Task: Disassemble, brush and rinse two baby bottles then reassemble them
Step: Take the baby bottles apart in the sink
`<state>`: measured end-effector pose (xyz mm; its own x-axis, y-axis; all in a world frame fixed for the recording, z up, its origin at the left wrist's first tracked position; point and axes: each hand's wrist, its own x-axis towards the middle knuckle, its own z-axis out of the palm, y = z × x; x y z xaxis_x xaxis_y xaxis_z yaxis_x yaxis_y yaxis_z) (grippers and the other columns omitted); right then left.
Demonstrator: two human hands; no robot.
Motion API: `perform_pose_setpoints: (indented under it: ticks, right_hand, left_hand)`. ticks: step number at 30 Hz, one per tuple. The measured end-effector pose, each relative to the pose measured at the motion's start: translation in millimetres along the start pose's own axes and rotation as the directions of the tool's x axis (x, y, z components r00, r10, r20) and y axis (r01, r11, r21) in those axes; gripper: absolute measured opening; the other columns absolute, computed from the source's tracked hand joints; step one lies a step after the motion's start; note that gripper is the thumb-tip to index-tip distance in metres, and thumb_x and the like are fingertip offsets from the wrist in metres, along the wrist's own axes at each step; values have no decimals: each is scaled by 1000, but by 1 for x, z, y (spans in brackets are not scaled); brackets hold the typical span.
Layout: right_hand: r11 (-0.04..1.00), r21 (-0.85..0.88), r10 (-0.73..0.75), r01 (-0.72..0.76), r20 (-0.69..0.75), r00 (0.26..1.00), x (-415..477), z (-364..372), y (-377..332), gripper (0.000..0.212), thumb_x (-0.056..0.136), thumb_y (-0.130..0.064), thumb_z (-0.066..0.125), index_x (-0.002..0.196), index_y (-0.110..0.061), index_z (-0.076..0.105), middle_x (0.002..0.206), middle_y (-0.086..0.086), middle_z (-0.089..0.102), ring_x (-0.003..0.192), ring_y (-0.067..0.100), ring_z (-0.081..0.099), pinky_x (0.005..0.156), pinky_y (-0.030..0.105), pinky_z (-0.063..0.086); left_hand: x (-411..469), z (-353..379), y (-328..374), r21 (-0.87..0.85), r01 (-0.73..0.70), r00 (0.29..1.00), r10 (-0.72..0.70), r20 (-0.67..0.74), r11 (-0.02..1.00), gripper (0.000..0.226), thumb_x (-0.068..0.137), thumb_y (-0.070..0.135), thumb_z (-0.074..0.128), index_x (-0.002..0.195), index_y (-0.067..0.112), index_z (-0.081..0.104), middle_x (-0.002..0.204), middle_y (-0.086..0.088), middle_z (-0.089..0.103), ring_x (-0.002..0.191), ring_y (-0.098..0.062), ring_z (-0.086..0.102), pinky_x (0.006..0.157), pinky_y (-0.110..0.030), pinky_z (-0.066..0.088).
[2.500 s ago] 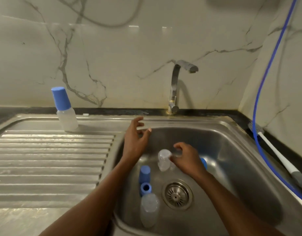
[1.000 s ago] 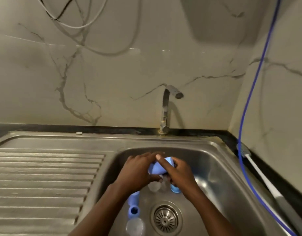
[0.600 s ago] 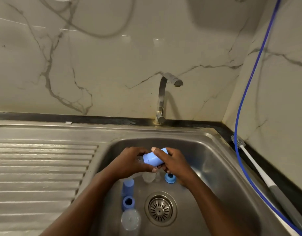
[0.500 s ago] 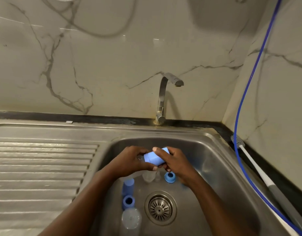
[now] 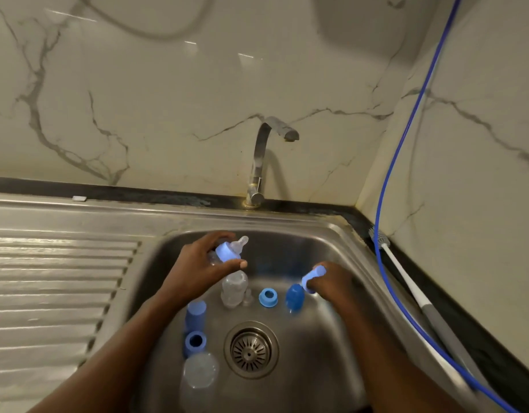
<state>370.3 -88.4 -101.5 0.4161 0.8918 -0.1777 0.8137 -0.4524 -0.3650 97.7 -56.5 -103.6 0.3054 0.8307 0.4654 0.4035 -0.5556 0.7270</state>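
left hand (image 5: 203,266) fingers curled round baby bottle (image 5: 227,252), right hand (image 5: 331,283) fingers gripping blue cap (image 5: 315,274)

No text, label or number can be read anywhere.

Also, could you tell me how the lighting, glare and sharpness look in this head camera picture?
Head view: dim, warm light, small glare streaks on the marble wall, sheen on the draining board; the right hand and the blue cap it holds are motion-blurred, the left hand and its bottle less so; lines near the edges look slightly bowed by the wide lens.
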Motion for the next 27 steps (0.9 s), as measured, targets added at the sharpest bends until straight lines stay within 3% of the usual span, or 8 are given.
perform_pose_setpoints:
  ticks: [3, 5, 8, 13, 18, 21, 24, 27]
  right_hand:
    - [918, -396, 65, -24, 90, 994, 6, 15, 1, 11, 66, -18, 61, 75, -15, 63, 82, 0, 61, 87, 19, 66, 69, 21, 46]
    - [848, -530, 64, 25, 149, 987, 4, 28, 1, 28, 69, -18, 61, 95, -15, 68, 110, 1, 61, 104, 20, 63, 80, 22, 51]
    - [840, -542, 88, 28, 187, 978, 4, 43, 4, 46, 69, -19, 59, 114, -12, 64, 128, 2, 49, 113, 21, 57, 92, 27, 52]
    - [860, -510, 109, 12, 206, 972, -3, 49, 1, 50, 72, -24, 60, 121, -12, 61, 132, 5, 49, 114, 18, 56, 87, 25, 48]
    - [961, -196, 227, -196, 148, 963, -5, 6, 5, 68, 74, -31, 82, 129, -5, 52, 126, 11, 60, 113, 25, 61, 95, 35, 52]
    - [988, 150, 41, -35, -41, 998, -15, -12, -10, 44, 84, -49, 69, 101, -9, 64, 96, 9, 68, 82, 21, 64, 80, 35, 55]
    - [772, 632, -121, 68, 41, 992, -42, -10, -47, 53, 89, -66, 47, 102, -16, 61, 90, 7, 68, 69, 15, 61, 59, 27, 51]
    - [754, 653, -266, 76, 198, 943, -62, 2, -73, 56, 87, -74, 37, 102, -25, 59, 88, 4, 69, 74, 16, 66, 64, 29, 53]
  left_hand:
    - [1, 2, -3, -11, 10, 1000, -10, -16, 1000, 47, 71, 47, 81, 108, 27, 59, 98, 16, 65, 87, 3, 63, 71, -8, 47]
    - [2, 3, -4, -18, -3, 1000, 3, -3, 1000, 47, 71, 48, 80, 106, 26, 60, 97, 15, 66, 88, 2, 64, 70, -7, 48]
    - [2, 5, -6, -8, -1, 1000, 1, 9, 1000, 48, 71, 47, 82, 108, 25, 60, 98, 14, 67, 89, -1, 64, 72, -8, 49]
    - [1, 9, -7, 10, 26, 999, -26, 38, 1000, 51, 69, 45, 84, 110, 27, 59, 100, 15, 65, 90, 0, 63, 71, -7, 47]
    - [1, 10, -2, 10, 55, 998, -55, 39, 998, 54, 68, 41, 86, 110, 29, 56, 100, 16, 61, 88, 1, 61, 67, -3, 45]
    - [0, 13, 3, 24, 55, 997, -56, 53, 998, 63, 65, 39, 89, 113, 29, 50, 100, 17, 58, 89, 1, 59, 67, -5, 43]
    - [-1, 15, 4, 54, 45, 996, -49, 70, 998, 70, 61, 40, 91, 114, 32, 45, 102, 19, 54, 92, 3, 56, 71, -7, 41]
    - [1, 18, 4, 70, -17, 994, 9, 108, 997, 70, 60, 42, 90, 112, 32, 44, 100, 19, 54, 91, 3, 57, 71, -8, 44]
